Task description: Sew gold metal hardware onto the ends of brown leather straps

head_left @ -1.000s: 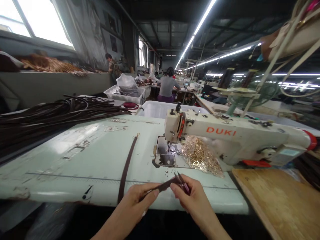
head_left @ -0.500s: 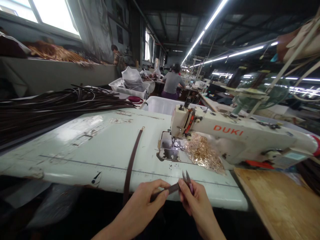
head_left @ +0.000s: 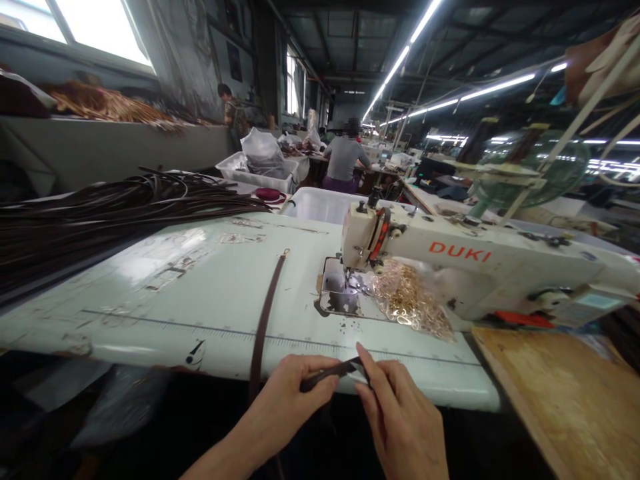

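My left hand (head_left: 293,393) is closed over the table's front edge, pinching a dark brown strap (head_left: 330,375) between thumb and fingers. My right hand (head_left: 403,417) is wrapped round small thread snips, mostly hidden in the palm. The pale blades of the snips (head_left: 357,375) point left and lie against the free end of the strap; whether they touch both sides I cannot tell. To the left, a brown strap length (head_left: 267,310) with a gold clasp (head_left: 285,253) at its far end lies across the table and hangs over the edge. Its link to the held piece is hidden.
A sewing machine (head_left: 420,257) stands at right, with a clear bag of gold clasps (head_left: 410,297) by its needle plate. Many dark straps (head_left: 125,207) are heaped at left. A wooden board (head_left: 545,393) adjoins the table (head_left: 200,280). Two people work farther back.
My right hand has turned, swinging the snips' blades from pointing upward to pointing left at the strap end. My left hand has kept its pinch in nearly the same place.
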Tool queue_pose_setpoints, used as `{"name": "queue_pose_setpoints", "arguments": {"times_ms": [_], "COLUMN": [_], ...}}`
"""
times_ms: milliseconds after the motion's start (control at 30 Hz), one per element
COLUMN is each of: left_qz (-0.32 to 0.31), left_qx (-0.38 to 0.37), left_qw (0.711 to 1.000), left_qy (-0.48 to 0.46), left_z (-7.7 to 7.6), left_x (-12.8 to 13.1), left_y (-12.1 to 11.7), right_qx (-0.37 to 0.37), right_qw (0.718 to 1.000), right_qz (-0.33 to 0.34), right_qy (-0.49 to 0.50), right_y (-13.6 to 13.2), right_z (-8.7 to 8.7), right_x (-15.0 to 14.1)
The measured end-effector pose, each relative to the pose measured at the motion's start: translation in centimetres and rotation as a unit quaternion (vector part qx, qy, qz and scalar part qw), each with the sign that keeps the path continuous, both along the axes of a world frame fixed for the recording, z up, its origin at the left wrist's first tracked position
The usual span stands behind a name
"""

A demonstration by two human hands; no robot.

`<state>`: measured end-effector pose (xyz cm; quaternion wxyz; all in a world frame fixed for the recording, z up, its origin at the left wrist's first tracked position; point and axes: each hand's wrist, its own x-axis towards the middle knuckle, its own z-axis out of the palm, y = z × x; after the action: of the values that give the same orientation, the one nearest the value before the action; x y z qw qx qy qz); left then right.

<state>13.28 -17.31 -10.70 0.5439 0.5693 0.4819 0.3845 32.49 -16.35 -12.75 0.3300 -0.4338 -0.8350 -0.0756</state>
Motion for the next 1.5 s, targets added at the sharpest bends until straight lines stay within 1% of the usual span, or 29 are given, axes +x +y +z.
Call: {"name": "queue_pose_setpoints", "arguments": {"times_ms": [100,233,400,533,600,667,733,767,800,833,867,900,967,1000,1033,1067,1100,1133,1167,1200,1267,1300,1333,1367,1400,1433,1467,1500], "left_qz": [0.005,-0.003,-0.008,0.008,-0.003,-0.026,-0.027,-0.015,-0.003,0.009,0.014,0.015,0.009,0.006,0.002,-0.003,-0.01,-0.014,-0.015,-0.009,0.009,0.015,0.018,0.016,0.014,0.011,0.007,0.001], "left_qx": [0.0,-0.005,-0.017,-0.039,-0.056,-0.077,-0.095,-0.1,-0.107,-0.113,-0.119,-0.125,-0.129,-0.129,-0.129,-0.13,-0.133,-0.137,-0.139,-0.136,-0.119,-0.106,-0.09,-0.072,-0.057,-0.051,-0.056,-0.076], "left_qw": [1.0,1.0,0.999,0.998,0.997,0.995,0.992,0.991,0.991,0.99,0.989,0.988,0.986,0.984,0.983,0.981,0.979,0.977,0.977,0.979,0.986,0.99,0.994,0.996,0.997,0.997,0.997,0.995], "left_qy": [0.0,-0.015,-0.032,-0.039,-0.048,-0.065,-0.079,-0.083,-0.084,-0.085,-0.086,-0.091,-0.107,-0.119,-0.133,-0.146,-0.156,-0.162,-0.162,-0.153,-0.112,-0.088,-0.066,-0.052,-0.046,-0.049,-0.058,-0.071], "left_z": [-0.1,-0.1,-0.1,0.1,0.5,0.8,0.9,0.8,0.7,0.6,0.5,0.4,0.3,0.3,0.2,0.2,0.2,0.2,0.2,0.2,0.2,0.1,-0.1,-0.3,-0.6,-1.0,-1.4,-1.7], "left_x": [0.2,0.1,0.1,0.3,0.5,0.7,0.8,0.8,0.8,0.8,0.8,0.8,0.8,0.8,0.8,0.8,0.8,0.7,0.6,0.6,0.5,0.4,0.4,0.5,0.5,0.6,0.6,0.7], "left_y": [-0.1,-0.1,-0.2,-0.3,-0.4,-0.5,-0.6,-0.6,-0.6,-0.6,-0.6,-0.5,-0.4,-0.3,-0.2,-0.2,-0.1,-0.1,-0.1,-0.2,-0.2,-0.2,-0.2,-0.1,-0.1,0.0,0.1,0.2], "right_qx": [0.004,-0.004,-0.022,-0.017,-0.014,-0.026,-0.078,-0.122,-0.177,-0.238,-0.306,-0.372,-0.478,-0.514,-0.537,-0.55,-0.558,-0.559,-0.549,-0.522,-0.421,-0.359,-0.308,-0.282,-0.285,-0.312,-0.349,-0.383], "right_qw": [0.999,0.999,0.999,1.0,0.999,0.996,0.985,0.974,0.954,0.925,0.885,0.834,0.717,0.663,0.619,0.586,0.566,0.564,0.588,0.635,0.767,0.825,0.863,0.881,0.879,0.857,0.821,0.776], "right_qz": [0.018,0.021,0.03,0.018,0.008,0.0,0.01,0.017,0.023,0.024,0.02,0.014,0.012,0.02,0.034,0.048,0.057,0.058,0.049,0.032,-0.004,-0.014,-0.015,-0.011,-0.005,0.002,0.011,0.023], "right_qy": [-0.027,-0.028,-0.006,0.018,0.043,0.088,0.152,0.192,0.24,0.294,0.351,0.408,0.508,0.544,0.573,0.594,0.605,0.605,0.593,0.568,0.484,0.437,0.399,0.379,0.383,0.409,0.452,0.501], "right_y": [0.0,0.2,0.1,0.0,0.0,0.0,0.0,0.0,0.0,0.0,-0.1,-0.1,-0.3,-0.3,-0.4,-0.5,-0.6,-0.6,-0.6,-0.6,-0.4,-0.2,-0.1,0.0,0.1,0.2,0.3,0.3], "right_z": [-0.2,-0.5,-0.9,-1.5,-1.9,-2.3,-2.5,-2.5,-2.4,-2.2,-2.0,-1.7,-1.0,-0.7,-0.5,-0.4,-0.4,-0.5,-0.8,-1.1,-1.8,-2.0,-2.1,-1.9,-1.5,-0.9,-0.1,0.7], "right_x": [-0.5,-0.6,-0.5,-0.8,-1.1,-1.5,-1.9,-2.1,-2.3,-2.5,-2.7,-2.9,-3.4,-3.6,-3.8,-3.9,-3.9,-3.8,-3.7,-3.5,-3.0,-2.8,-2.6,-2.5,-2.4,-2.2,-2.0,-1.8]}}
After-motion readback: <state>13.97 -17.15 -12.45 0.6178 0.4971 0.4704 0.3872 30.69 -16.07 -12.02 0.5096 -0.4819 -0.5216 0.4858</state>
